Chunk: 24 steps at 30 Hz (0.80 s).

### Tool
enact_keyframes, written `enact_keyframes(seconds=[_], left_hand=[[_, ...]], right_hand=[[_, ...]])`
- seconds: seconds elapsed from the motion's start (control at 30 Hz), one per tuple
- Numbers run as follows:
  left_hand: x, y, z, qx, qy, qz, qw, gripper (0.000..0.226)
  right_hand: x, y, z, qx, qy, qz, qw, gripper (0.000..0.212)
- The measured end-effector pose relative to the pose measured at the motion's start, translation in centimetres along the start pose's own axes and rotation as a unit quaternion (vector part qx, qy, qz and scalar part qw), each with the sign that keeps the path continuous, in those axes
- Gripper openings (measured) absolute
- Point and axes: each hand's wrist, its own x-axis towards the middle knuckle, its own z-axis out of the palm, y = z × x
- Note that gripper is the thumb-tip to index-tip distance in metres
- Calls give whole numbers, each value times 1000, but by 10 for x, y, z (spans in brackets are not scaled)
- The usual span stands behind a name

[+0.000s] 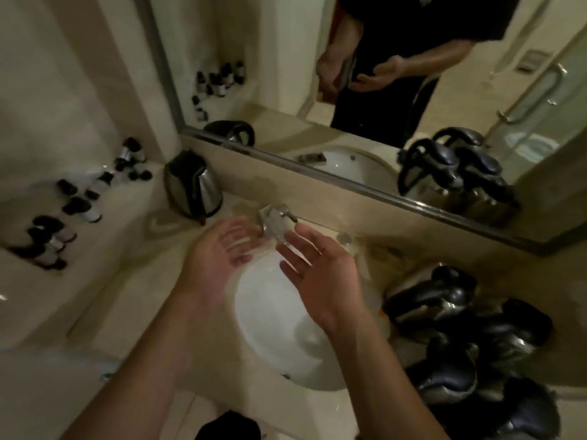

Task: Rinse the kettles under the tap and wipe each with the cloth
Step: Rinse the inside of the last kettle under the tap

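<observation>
Flanking both empty hands, kettles stand apart.

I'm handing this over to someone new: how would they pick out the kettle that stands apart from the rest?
Start at the white sink basin and go to the tap at its back edge. Just left of the tap, against the wall below the mirror's corner, stands the lone kettle, steel with a black lid and handle. It stands by itself, whereas the other kettles crowd together right of the basin.
</observation>
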Motion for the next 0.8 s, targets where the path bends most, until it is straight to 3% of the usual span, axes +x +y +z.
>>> enact_keyframes(seconds=[0.1, 0.17, 0.23, 0.37, 0.57, 0.7, 0.8], left_hand=[[55, 16, -38, 67, 137, 48, 987, 17], [103, 16, -67, 123, 225, 43, 966, 25], [148, 11, -89, 190, 261, 10, 946, 37], [220, -12, -124, 228, 236, -31, 944, 62], [243, -33, -138, 189, 209, -57, 958, 68], [234, -20, -120, 125, 195, -62, 971, 54], [208, -22, -118, 77, 183, -66, 978, 36]], right_hand=[[35, -6, 53, -64, -46, -9, 997, 28], [62, -4, 81, -91, -57, -14, 994, 30], [83, -1, 102, -113, -63, -12, 991, 32], [117, 11, 130, -141, -66, -1, 988, 32], [149, 35, 119, -210, 24, 4, 977, 26], [166, 41, 100, -305, 111, -24, 946, 27], [179, 41, 87, -361, 119, -37, 924, 29]])
